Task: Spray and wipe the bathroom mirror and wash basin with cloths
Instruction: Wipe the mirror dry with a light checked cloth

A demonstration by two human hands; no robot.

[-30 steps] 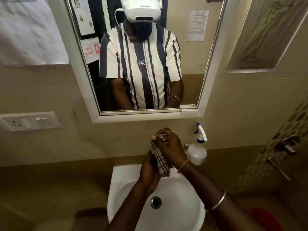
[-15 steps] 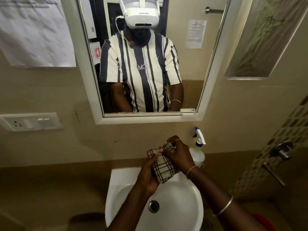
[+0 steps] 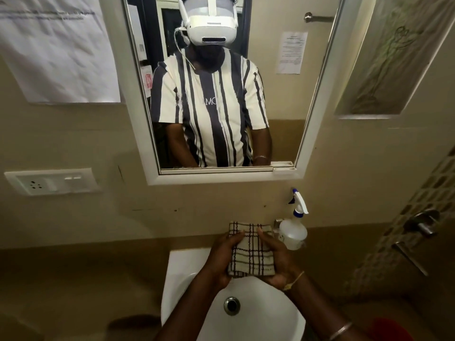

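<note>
Cloth (image 3: 251,252) now opened flat over basin (image 3: 182,267); fingers (image 3: 238,235) of left hand (image 3: 221,259), right hand (image 3: 279,263) clamped on its side edges

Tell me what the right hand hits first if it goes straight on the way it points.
Probably the wall under the mirror. The right hand, holding the checked cloth, points forward past the back edge of the basin. The tap beside the spray bottle sits near that line; depth is unclear.
</note>
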